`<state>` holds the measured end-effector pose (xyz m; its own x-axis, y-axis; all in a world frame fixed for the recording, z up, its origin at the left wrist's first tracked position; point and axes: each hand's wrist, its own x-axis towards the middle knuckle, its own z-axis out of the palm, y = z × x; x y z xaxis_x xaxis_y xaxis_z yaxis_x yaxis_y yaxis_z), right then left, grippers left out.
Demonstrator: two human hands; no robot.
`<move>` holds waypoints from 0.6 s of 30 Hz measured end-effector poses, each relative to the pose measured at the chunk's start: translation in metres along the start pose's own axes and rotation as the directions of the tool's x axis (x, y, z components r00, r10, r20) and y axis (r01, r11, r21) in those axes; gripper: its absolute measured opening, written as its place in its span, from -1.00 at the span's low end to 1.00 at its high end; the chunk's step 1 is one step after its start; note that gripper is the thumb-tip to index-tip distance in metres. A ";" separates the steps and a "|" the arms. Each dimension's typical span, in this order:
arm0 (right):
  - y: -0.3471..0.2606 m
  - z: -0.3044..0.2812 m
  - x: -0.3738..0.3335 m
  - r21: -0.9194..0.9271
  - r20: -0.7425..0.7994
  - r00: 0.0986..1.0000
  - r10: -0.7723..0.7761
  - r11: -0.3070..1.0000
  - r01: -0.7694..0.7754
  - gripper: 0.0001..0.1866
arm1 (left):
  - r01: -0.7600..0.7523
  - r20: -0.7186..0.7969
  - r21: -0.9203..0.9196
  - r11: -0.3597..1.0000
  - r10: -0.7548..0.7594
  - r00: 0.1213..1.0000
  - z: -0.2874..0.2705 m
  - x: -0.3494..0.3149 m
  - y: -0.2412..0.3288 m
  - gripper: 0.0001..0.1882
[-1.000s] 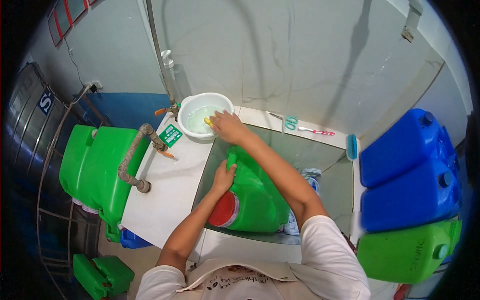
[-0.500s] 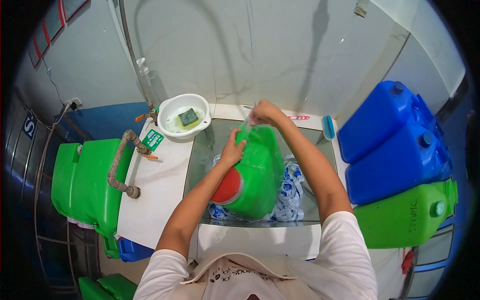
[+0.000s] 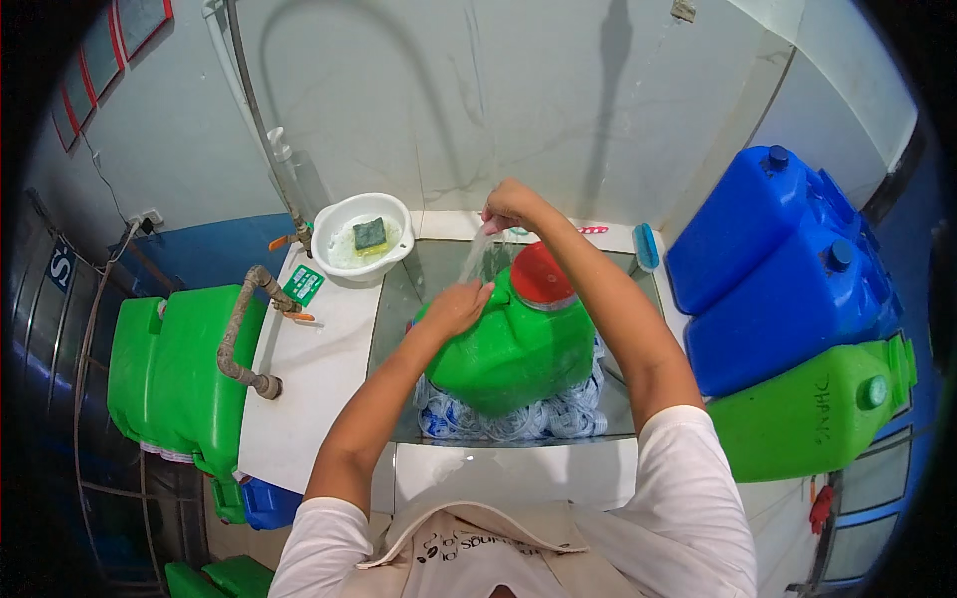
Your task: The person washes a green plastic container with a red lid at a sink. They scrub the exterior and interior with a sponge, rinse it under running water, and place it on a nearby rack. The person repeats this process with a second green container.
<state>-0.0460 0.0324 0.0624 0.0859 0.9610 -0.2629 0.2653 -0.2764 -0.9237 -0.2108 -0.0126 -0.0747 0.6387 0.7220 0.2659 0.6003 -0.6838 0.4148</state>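
A pale, marble-patterned wall (image 3: 379,110) rises behind a white counter (image 3: 309,384) with a sink (image 3: 391,324) sunk into it, seen from above.

In the sink, toward its front edge, a green container (image 3: 508,354) sits tilted above white-and-blue bundles (image 3: 493,421), its red cap (image 3: 543,275) facing up toward the back. The person's left hand (image 3: 457,311) grasps its handle. The right hand (image 3: 510,203) is curled over the sink's back edge, at the top of a clear streak that looks like water; whether it pinches a hose cannot be told.

The step appears to be rinsing the outside. The next move seems to call for a firm left hold on a wet, slippery handle, with the stream directed at unrinsed sides.

By the sink's back left corner, a white basin (image 3: 361,273) holds a sponge (image 3: 370,235); a green packet (image 3: 304,285) lies near it. A blue brush (image 3: 647,247) is at the back right corner. Beyond the counter's right edge stand two blue jerrycans (image 3: 728,264) and a light green one (image 3: 778,429).
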 end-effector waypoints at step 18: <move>-0.015 -0.017 -0.005 -0.382 0.121 0.974 0.193 0.914 -0.134 -0.79 | 0.549 0.285 -0.615 0.566 -0.489 0.824 -0.012 -0.056 0.016 -0.60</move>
<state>-0.0345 0.0313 0.0819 0.0186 0.8833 -0.4684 0.5982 -0.3852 -0.7027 -0.2424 -0.0627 -0.0728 0.3700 0.8996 -0.2320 0.3944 0.0740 0.9159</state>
